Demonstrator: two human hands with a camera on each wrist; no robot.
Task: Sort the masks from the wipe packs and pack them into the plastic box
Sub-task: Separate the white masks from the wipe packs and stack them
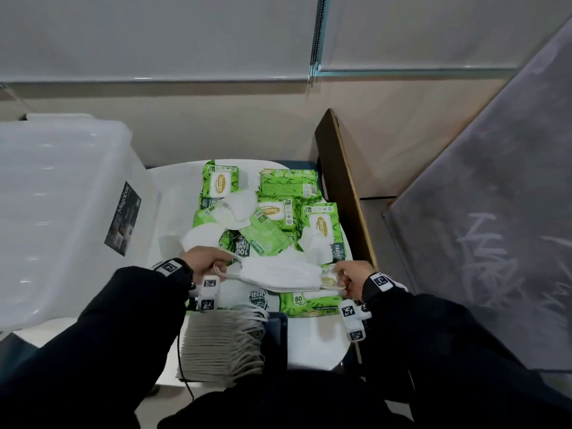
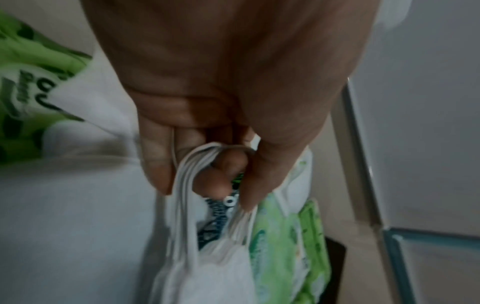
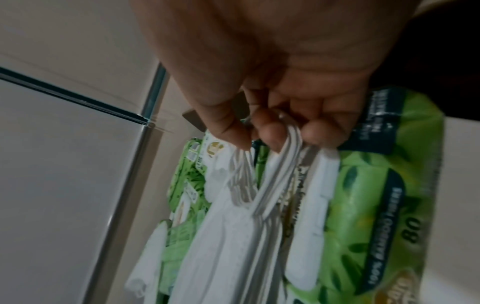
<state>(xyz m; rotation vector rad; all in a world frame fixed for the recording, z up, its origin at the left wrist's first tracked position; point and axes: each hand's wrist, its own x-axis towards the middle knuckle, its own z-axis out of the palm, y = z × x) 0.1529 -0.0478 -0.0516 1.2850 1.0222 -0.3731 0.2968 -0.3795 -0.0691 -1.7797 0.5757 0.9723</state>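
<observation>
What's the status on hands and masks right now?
Left hand and right hand grip mask bundle by ear loops. Plastic box left. Wipe packs underneath.

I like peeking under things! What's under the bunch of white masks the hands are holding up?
Under the bunch of masks lie green wipe packs on the white table. The masks cover part of those packs, so anything else there stays hidden.

Green leaf-printed wipe packs (image 1: pixel 320 226) with white labels lie beside the clear box (image 1: pixel 58 212), white masks (image 1: pixel 280 274) among them, black sleeves (image 1: pixel 123 320) nearer than the box.
</observation>
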